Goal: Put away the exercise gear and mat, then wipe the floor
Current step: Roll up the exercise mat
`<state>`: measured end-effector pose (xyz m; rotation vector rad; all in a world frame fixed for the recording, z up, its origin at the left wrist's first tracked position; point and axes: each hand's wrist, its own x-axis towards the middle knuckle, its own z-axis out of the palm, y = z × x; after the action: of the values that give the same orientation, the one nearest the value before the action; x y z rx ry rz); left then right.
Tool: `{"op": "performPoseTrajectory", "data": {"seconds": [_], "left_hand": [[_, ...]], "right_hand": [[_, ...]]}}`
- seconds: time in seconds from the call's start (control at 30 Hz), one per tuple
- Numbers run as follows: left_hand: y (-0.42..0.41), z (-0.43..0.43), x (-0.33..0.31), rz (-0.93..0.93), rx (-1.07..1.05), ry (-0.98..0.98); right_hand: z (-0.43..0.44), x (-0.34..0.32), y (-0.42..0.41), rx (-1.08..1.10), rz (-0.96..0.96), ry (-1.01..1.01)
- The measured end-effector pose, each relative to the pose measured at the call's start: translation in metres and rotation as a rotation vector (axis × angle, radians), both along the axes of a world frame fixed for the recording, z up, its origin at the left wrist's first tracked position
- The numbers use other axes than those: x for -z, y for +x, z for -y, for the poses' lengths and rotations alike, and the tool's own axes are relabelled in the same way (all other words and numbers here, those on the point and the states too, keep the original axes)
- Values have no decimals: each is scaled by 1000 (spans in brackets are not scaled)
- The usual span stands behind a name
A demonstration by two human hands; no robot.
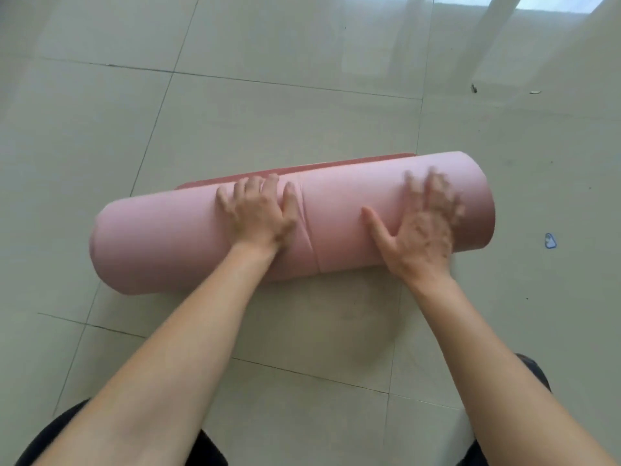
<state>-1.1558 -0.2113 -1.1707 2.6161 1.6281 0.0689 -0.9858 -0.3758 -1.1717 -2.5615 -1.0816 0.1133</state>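
A glossy floor [302,129] of large pale grey-green tiles with thin dark grout lines [295,85] catches bright daylight at the upper right, beneath what looks like a sheer curtain [494,35], with small debris [473,88] and a blue-edged scrap [550,240] at right.

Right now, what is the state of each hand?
Left hand: open, pressing flat on the mat.
Right hand: open, fingers spread on the mat; blurred.

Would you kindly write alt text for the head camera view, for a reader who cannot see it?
The left hand and right hand press flat on a nearly rolled pink mat on a pale tiled floor; a short strip lies unrolled beyond it.
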Motion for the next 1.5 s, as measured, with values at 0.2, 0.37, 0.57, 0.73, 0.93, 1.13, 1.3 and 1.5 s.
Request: {"op": "performPoseTrajectory", "data": {"seconds": [0.2, 0.37, 0.57, 0.73, 0.93, 1.13, 1.3, 1.5], "left_hand": [[36, -67, -21, -158, -20, -240], [28, -28, -28, 190, 182, 128], [16, 34, -12, -251, 411, -64], [39, 0, -14, -287, 360, -133], [37, -5, -27, -238, 353, -132], [8, 6, -69, -56, 396, -24], [9, 6, -123, 227, 161, 19], [20, 1, -219, 641, -36, -82]], "right_hand": [[21, 6, 42, 434, -359, 186], [27, 6, 59, 569, -662, 196], [25, 6, 68, 556, -702, 208], [24, 3, 75, 493, -729, 354], [18, -29, 82, 407, -694, 266], [-11, -114, 70, 288, -605, 296], [-44, -226, 52, 105, -492, 322], [-50, -384, 27, -239, -339, 489]]}}
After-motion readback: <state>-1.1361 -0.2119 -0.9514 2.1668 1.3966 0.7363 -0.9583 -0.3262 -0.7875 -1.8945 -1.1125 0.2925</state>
